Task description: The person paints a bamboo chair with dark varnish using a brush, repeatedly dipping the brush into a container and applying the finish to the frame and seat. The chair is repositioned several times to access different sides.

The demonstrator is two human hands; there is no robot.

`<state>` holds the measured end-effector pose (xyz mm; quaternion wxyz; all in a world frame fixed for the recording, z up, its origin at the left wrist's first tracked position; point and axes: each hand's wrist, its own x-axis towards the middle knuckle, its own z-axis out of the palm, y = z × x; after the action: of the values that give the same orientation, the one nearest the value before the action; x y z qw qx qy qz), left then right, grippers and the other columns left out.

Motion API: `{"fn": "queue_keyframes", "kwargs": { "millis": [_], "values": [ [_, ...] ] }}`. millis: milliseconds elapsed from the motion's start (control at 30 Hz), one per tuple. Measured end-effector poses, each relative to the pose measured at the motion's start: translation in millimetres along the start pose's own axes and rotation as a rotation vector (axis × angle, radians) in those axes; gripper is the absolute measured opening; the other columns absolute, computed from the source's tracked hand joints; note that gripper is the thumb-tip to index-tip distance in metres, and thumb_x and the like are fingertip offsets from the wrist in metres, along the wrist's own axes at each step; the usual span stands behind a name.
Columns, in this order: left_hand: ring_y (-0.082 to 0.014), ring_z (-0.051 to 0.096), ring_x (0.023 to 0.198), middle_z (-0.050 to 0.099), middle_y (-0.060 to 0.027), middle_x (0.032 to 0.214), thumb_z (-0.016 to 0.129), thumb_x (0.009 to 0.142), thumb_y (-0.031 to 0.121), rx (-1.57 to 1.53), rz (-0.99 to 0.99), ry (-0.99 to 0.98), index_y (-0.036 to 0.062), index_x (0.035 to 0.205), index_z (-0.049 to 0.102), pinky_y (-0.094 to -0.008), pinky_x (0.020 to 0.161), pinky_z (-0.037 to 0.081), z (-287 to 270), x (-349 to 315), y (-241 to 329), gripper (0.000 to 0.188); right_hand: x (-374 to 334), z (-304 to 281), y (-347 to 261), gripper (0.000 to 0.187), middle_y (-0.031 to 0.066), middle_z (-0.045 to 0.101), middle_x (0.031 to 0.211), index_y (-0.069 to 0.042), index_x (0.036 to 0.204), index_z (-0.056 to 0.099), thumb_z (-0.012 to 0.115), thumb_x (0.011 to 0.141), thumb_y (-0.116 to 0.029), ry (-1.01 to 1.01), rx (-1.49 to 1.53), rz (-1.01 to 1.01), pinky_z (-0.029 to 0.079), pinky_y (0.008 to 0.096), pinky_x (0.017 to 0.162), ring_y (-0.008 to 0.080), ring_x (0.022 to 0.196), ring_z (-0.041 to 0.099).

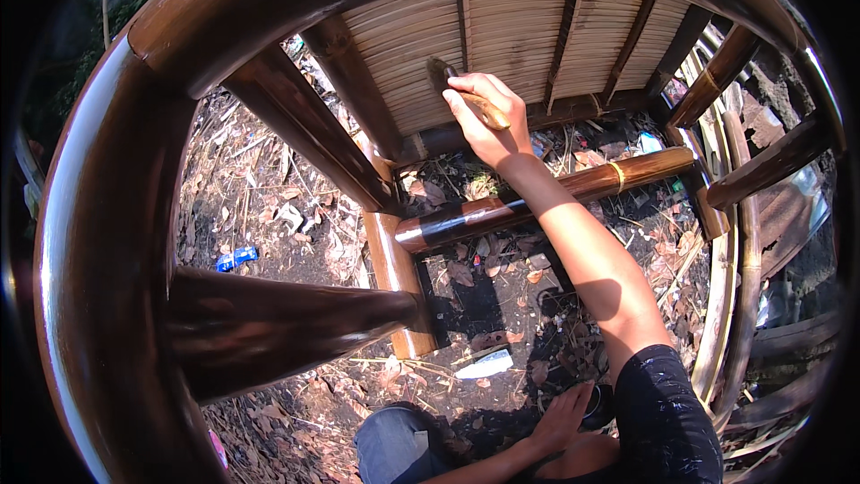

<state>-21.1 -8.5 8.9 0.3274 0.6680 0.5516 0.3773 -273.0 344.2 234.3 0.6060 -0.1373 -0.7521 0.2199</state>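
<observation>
Head view: my right hand [479, 116] has its fingers wrapped around a brush [461, 90], bristles pressed on the bamboo slat panel [537, 36]; I judge coating is underway. My left hand [563, 417], fingers loosely spread, rests by a dark tin [598, 403]; reloading there looks due.

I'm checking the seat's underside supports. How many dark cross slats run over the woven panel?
4 that I can see on the woven panel: one above the brush in the right hand, then three to its right. The frame may hide others.
</observation>
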Motion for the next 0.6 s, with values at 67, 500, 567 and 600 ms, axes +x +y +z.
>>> {"fn": "queue_keyframes", "kwargs": {
  "millis": [67,500,567,600],
  "values": [
    [-0.0383,0.044,0.131,0.039,-0.0245,0.147,0.07,0.083,0.051,0.043,-0.031,-0.034,-0.0047,0.155,0.017,-0.0448,0.107,0.038,0,2,-4,0.106,31,3,-38,0.019,0.0132,0.066,0.109,-0.008,0.103,0.07,0.076,0.085,-0.007,0.13,-0.1,-0.357,0.057,0.0367,0.081,0.0316,0.092,0.069],
    [-0.0404,0.046,0.128,0.04,-0.0273,0.144,0.073,0.079,0.049,0.067,-0.045,-0.104,-0.0059,0.154,0.02,-0.0456,0.105,0.04,1,-1,0,0.107,101,-19,-79,0.012,0.0137,0.063,0.089,-0.008,0.093,0.068,0.073,0.086,-0.016,0.14,-0.633,-0.354,0.056,0.0378,0.068,0.0324,0.075,0.067],
    [-0.0405,0.047,0.128,0.041,-0.0269,0.144,0.074,0.078,0.048,0.078,-0.027,-0.03,-0.0063,0.153,0.02,-0.0457,0.105,0.04,9,-5,-3,0.107,91,-4,-68,0.017,0.012,0.059,0.102,-0.017,0.1,0.064,0.07,0.084,-0.019,0.209,-0.438,-0.443,0.056,0.0439,0.065,0.0345,0.086,0.068],
    [-0.0406,0.047,0.128,0.041,-0.0267,0.143,0.075,0.078,0.048,0.082,0.011,0.003,-0.0065,0.153,0.021,-0.0457,0.105,0.04,12,-1,-3,0.108,73,-5,-45,0.019,0.0129,0.057,0.107,-0.02,0.101,0.064,0.069,0.083,-0.017,0.087,-0.473,-0.33,0.058,0.0445,0.067,0.0354,0.09,0.067]
  ]
}}
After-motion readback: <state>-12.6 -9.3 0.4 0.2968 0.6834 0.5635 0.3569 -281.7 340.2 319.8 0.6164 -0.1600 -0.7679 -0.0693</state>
